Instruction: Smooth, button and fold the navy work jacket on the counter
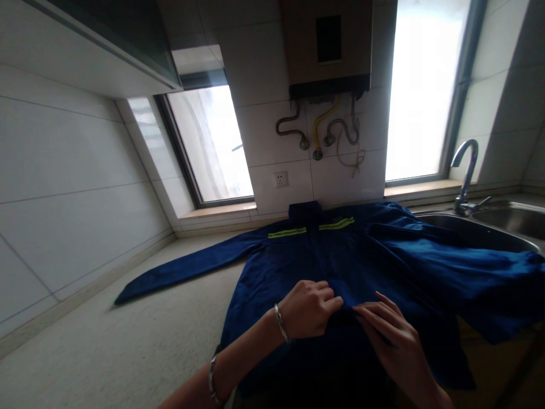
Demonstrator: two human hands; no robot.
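Observation:
A dark blue work jacket with yellow-green stripes lies front up on the counter, collar towards the wall. One sleeve stretches out to the left. My left hand, with bracelets on the wrist and forearm, is closed on the jacket's front near the centre line. Just to its right, my right hand holds the same part of the cloth between thumb and fingertips, its little finger raised. The fold between my hands is too dark to make out. Blue fabric spreads to the right; whether it is a sleeve or another garment I cannot tell.
The pale counter runs left to a tiled wall. At the right is a steel sink with a tap; blue fabric reaches over its front edge. A water heater with pipes hangs above, between two windows. A cabinet overhangs the left.

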